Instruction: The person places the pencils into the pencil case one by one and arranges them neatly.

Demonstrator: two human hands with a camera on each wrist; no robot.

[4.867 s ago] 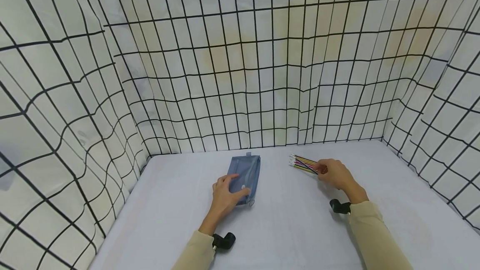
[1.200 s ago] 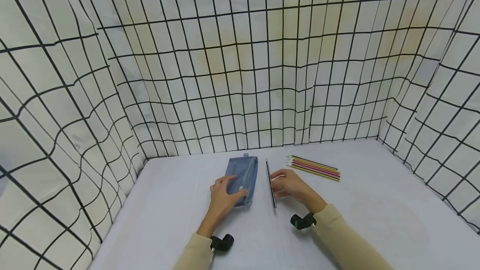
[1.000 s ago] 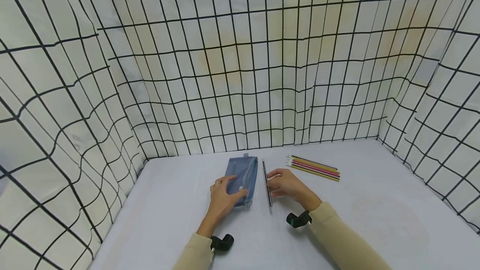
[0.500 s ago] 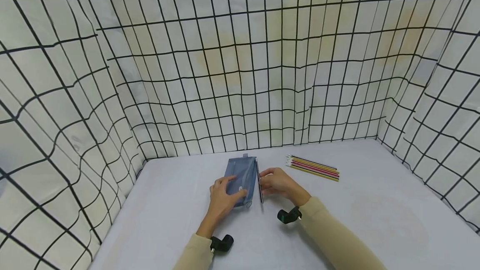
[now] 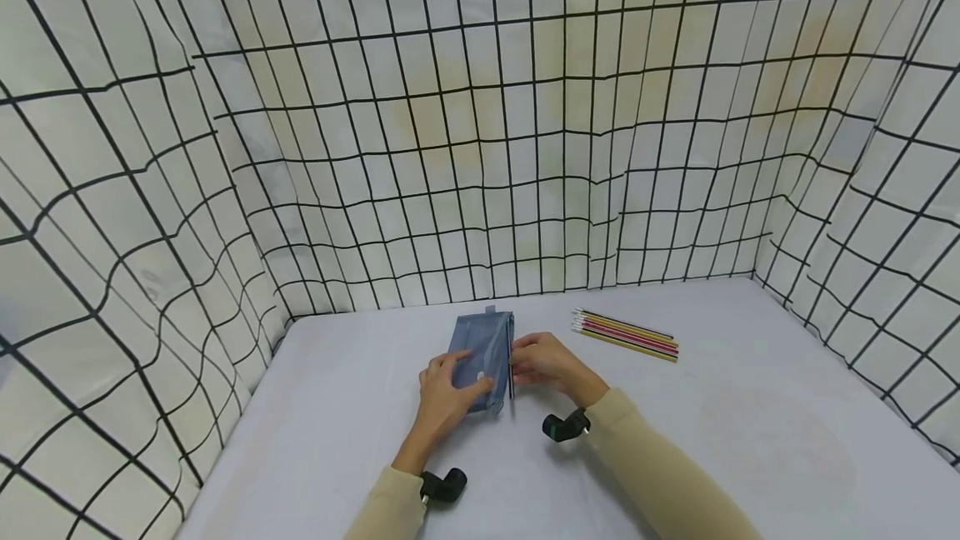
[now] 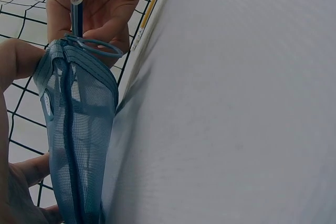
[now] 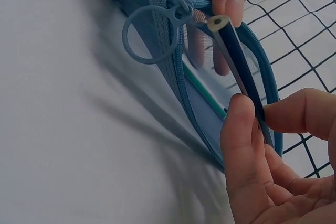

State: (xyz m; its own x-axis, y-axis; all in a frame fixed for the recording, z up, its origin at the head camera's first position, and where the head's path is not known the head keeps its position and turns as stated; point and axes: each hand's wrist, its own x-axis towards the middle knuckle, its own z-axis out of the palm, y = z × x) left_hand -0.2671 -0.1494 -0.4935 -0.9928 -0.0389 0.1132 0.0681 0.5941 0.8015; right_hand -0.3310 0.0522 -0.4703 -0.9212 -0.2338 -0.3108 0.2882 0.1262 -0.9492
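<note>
A blue mesh zip pencil case (image 5: 474, 340) stands at the middle of the table. My left hand (image 5: 442, 394) grips it, thumb on the near end and fingers along the left side. Its zip is open on the right side, and a green strip (image 7: 205, 90) shows inside. My right hand (image 5: 551, 367) pinches a dark blue and silver pencil (image 7: 239, 59) between thumb and fingers. The pencil lies lengthwise in the opening, its flat near end sticking out past the case by the ring zip pull (image 7: 126, 35). Its far end is hidden.
Several striped pencils (image 5: 626, 335), yellow, red and black, lie side by side on the white table (image 5: 750, 423), right of the case. A white wall with black grid lines (image 5: 480, 190) closes the back and both sides.
Earlier my right hand was at the pencil row; it then brought the dark pencil left to the case. Over the last second the pencil has moved into the opening. My left hand stays put.
</note>
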